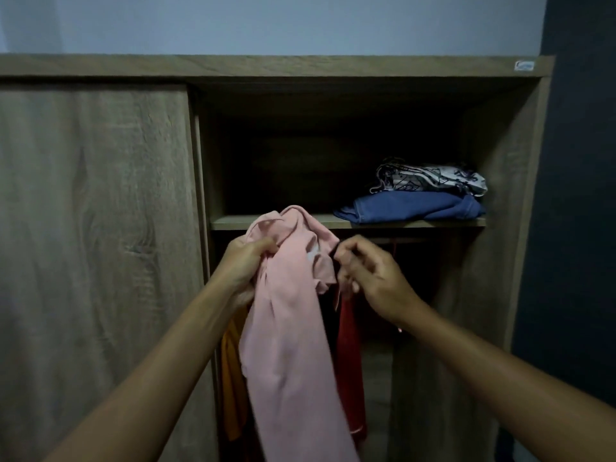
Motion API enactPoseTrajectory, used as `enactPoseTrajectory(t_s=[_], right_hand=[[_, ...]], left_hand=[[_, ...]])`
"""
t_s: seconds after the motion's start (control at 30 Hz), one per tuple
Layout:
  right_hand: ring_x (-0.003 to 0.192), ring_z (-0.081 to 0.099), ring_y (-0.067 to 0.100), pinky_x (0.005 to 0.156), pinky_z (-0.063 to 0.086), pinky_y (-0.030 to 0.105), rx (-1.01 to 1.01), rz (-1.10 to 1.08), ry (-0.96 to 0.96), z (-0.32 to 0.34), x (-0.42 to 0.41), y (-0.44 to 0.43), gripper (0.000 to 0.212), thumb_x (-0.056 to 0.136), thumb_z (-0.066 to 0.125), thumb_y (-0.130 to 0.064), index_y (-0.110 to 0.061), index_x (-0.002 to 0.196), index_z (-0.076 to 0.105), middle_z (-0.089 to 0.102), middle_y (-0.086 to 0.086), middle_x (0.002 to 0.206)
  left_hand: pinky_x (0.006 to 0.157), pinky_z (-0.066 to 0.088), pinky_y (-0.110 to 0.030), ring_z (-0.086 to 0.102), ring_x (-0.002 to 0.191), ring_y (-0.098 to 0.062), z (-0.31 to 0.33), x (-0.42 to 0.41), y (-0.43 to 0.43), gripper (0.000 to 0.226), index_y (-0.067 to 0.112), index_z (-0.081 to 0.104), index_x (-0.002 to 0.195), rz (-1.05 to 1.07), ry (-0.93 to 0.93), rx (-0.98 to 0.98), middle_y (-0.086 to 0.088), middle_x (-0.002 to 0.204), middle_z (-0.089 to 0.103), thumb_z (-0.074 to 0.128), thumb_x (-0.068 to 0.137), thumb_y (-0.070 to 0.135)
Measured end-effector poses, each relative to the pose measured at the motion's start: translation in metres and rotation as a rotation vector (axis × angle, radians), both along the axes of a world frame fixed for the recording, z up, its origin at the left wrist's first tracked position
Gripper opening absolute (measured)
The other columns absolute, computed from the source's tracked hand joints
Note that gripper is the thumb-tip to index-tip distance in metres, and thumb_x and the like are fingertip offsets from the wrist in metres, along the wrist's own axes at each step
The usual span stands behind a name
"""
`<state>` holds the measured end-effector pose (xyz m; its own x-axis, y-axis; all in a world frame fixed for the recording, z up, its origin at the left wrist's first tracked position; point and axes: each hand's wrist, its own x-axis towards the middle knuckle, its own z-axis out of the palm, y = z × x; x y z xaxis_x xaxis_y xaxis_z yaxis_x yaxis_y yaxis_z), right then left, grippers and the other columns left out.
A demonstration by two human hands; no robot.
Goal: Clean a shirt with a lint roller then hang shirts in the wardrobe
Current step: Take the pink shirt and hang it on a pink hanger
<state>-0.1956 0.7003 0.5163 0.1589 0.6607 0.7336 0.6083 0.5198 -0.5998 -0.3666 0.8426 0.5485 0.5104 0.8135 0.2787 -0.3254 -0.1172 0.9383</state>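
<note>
A pink shirt [290, 328] hangs bunched in front of the open wardrobe [493, 228], its collar end raised to the level of the shelf. My left hand [245, 268] grips the shirt's upper left side. My right hand [370, 278] pinches something dark at the shirt's upper right edge, perhaps a hanger; I cannot tell for sure. Behind the pink shirt hang a red garment [348, 355] and an orange garment [231, 368] in the dark lower section. No lint roller is in view.
The wardrobe's shelf [233, 222] holds a folded blue garment [410, 206] with a black-and-white patterned cloth [433, 178] on top. A sliding wooden door [96, 245] covers the left half. A dark wall [580, 195] stands to the right.
</note>
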Motion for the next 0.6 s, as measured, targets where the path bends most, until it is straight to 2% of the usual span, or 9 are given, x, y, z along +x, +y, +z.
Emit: enactPoseTrajectory(t_s=[0.07,0.13,0.23,0.3,0.33,0.4,0.47,0.53,0.6], right_hand=[[0.062,0.059,0.016,0.058,0.049,0.026,0.076,-0.121,0.016,0.005,0.008,0.003,0.004,0.1,0.056,-0.008,-0.009,0.098,0.058,0.061,0.006,0.073],[0.084,0.065,0.014,0.071,0.055,0.037,0.089,-0.205,-0.045,0.011,0.015,0.007,0.02,0.093,0.062,-0.001,-0.014,0.108,0.058,0.064,0.002,0.093],[0.111,0.063,0.013,0.089,0.056,0.046,0.037,-0.127,-0.148,0.02,0.013,0.009,0.049,0.086,0.071,0.0,-0.018,0.128,0.052,0.062,0.001,0.12],[0.118,0.06,0.012,0.098,0.053,0.036,0.024,-0.054,-0.173,0.027,0.006,0.009,0.056,0.086,0.075,-0.004,-0.018,0.135,0.05,0.06,0.001,0.128],[0.119,0.059,0.011,0.097,0.051,0.032,0.03,-0.038,-0.168,0.03,0.003,0.01,0.058,0.086,0.074,-0.002,-0.016,0.136,0.049,0.059,0.001,0.13],[0.118,0.06,0.009,0.095,0.05,0.029,0.041,-0.014,-0.124,0.037,-0.003,0.013,0.056,0.084,0.068,0.01,-0.011,0.134,0.053,0.061,0.003,0.126],[0.103,0.065,0.003,0.089,0.052,0.022,0.046,-0.003,-0.12,0.045,-0.008,0.016,0.042,0.082,0.06,0.019,-0.001,0.118,0.064,0.068,0.002,0.11],[0.087,0.064,0.001,0.08,0.05,0.017,0.047,-0.012,-0.127,0.052,-0.011,0.018,0.029,0.081,0.055,0.023,0.006,0.099,0.069,0.071,0.002,0.092],[0.08,0.061,0.004,0.074,0.049,0.018,0.046,-0.035,-0.053,0.061,-0.014,0.018,0.024,0.084,0.054,0.019,0.003,0.091,0.07,0.069,0.002,0.086]], left_hand=[[0.052,0.053,-0.025,0.066,0.055,-0.017,-0.001,-0.001,-0.008,0.021,0.002,0.062,0.075,-0.052,0.013,-0.001,-0.007,0.056,0.067,0.046,0.084,-0.008],[0.051,0.054,-0.024,0.066,0.054,-0.017,0.0,-0.005,-0.012,0.025,0.001,0.064,0.076,-0.108,0.021,-0.004,-0.008,0.058,0.067,0.043,0.084,-0.009],[0.071,0.061,-0.034,0.072,0.074,-0.026,0.0,-0.007,-0.01,0.034,0.001,0.076,0.083,-0.209,-0.036,-0.021,-0.019,0.081,0.072,0.044,0.085,-0.01],[0.088,0.057,-0.044,0.071,0.087,-0.031,0.0,-0.009,-0.014,0.032,0.001,0.077,0.091,-0.307,-0.088,-0.055,-0.024,0.093,0.072,0.047,0.089,-0.008],[0.087,0.057,-0.044,0.071,0.086,-0.031,-0.001,-0.009,-0.016,0.029,0.001,0.077,0.093,-0.363,-0.117,-0.064,-0.024,0.093,0.071,0.049,0.09,-0.006],[0.074,0.062,-0.036,0.073,0.075,-0.026,-0.001,-0.01,-0.022,0.024,-0.001,0.074,0.094,-0.441,-0.143,-0.066,-0.021,0.084,0.072,0.051,0.085,-0.002],[0.063,0.062,-0.03,0.072,0.066,-0.023,-0.006,-0.01,-0.025,0.025,-0.001,0.073,0.087,-0.473,-0.153,-0.082,-0.017,0.074,0.071,0.048,0.087,0.0],[0.068,0.06,-0.031,0.069,0.071,-0.024,-0.01,-0.012,-0.025,0.022,0.001,0.074,0.085,-0.482,-0.147,-0.117,-0.018,0.08,0.068,0.052,0.081,0.001],[0.073,0.055,-0.032,0.065,0.077,-0.025,-0.014,-0.014,-0.021,0.036,0.002,0.068,0.098,-0.459,-0.091,-0.094,-0.017,0.087,0.064,0.056,0.064,0.001]])
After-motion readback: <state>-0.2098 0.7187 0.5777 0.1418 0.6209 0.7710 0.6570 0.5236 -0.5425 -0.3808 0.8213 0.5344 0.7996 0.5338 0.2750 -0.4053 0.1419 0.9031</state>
